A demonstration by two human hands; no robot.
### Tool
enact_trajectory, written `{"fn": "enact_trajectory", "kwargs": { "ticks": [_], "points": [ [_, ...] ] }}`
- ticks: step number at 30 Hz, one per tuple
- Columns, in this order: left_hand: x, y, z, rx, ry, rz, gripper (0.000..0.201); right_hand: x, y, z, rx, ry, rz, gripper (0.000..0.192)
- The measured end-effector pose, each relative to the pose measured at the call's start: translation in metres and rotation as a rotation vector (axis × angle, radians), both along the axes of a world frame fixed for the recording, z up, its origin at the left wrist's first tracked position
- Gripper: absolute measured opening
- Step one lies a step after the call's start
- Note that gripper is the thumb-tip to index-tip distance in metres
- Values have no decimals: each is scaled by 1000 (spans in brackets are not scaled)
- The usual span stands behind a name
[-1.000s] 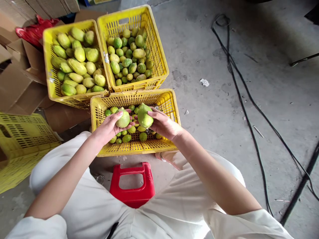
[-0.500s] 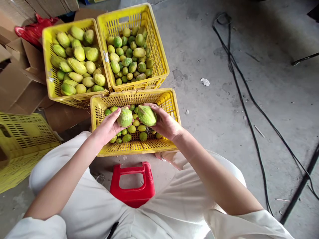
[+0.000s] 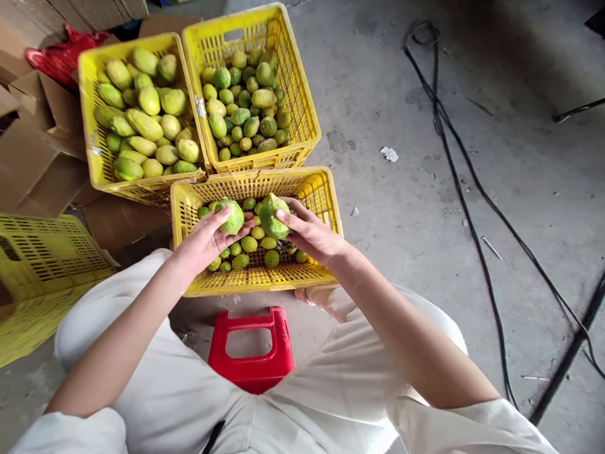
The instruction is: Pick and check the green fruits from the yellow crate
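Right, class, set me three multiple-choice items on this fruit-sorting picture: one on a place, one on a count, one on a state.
1. Where is the red stool?
A. between the person's knees
B. inside a crate
C. on the cardboard

2. How many yellow crates hold fruit?
A. one
B. three
C. five

3. What is the state of the two hands?
A. both bare of fruit
B. only one holds a fruit
C. each holds one fruit

Answers:
1 A: the stool sits on the floor between the legs, below the near crate.
2 B: the near crate, the left far crate and the right far crate hold fruit.
3 C: the left hand grips a round fruit, the right hand a larger fruit.
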State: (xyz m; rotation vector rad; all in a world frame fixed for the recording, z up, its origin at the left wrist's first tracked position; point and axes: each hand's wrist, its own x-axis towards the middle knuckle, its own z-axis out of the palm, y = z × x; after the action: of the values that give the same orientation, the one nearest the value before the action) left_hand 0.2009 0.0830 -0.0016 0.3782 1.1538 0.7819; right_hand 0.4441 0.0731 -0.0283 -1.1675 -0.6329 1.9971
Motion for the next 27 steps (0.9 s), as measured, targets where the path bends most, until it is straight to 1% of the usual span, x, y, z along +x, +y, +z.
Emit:
{"fn": "enact_trajectory", "kwargs": {
  "ticks": [4, 7, 9, 11, 14, 16, 19, 21, 24, 27],
  "points": [
    [2, 0, 0, 13, 18, 66, 14, 0, -1, -1, 0, -36, -2, 71],
    [3, 0, -2, 19, 23, 107, 13, -1, -1, 0, -4, -24, 19, 63],
    [2, 1, -2, 18, 29, 95, 15, -2, -1, 1, -13, -9, 36, 58],
    [1, 1, -1, 21, 32, 58, 22, -2, 0, 2, -18, 13, 45, 56],
    [-1, 1, 1, 26, 21, 3, 40, -3, 0, 5, -13, 27, 48, 58],
    [-1, 1, 2, 12, 1, -8, 45, -3, 0, 7, -13, 22, 42, 61],
    [-1, 0, 1, 3, -17, -7, 37, -4, -1, 8, -23, 13, 28, 66],
    [-1, -1, 0, 36, -6, -10, 32, -4, -1, 7, -29, 9, 25, 68],
    [-2, -2, 0, 94, 18, -19, 39, -2, -1, 6, -37, 0, 9, 71],
    [-3, -3, 0, 97, 22, -19, 45, -1, -1, 5, -31, -25, -7, 69]
  ]
}}
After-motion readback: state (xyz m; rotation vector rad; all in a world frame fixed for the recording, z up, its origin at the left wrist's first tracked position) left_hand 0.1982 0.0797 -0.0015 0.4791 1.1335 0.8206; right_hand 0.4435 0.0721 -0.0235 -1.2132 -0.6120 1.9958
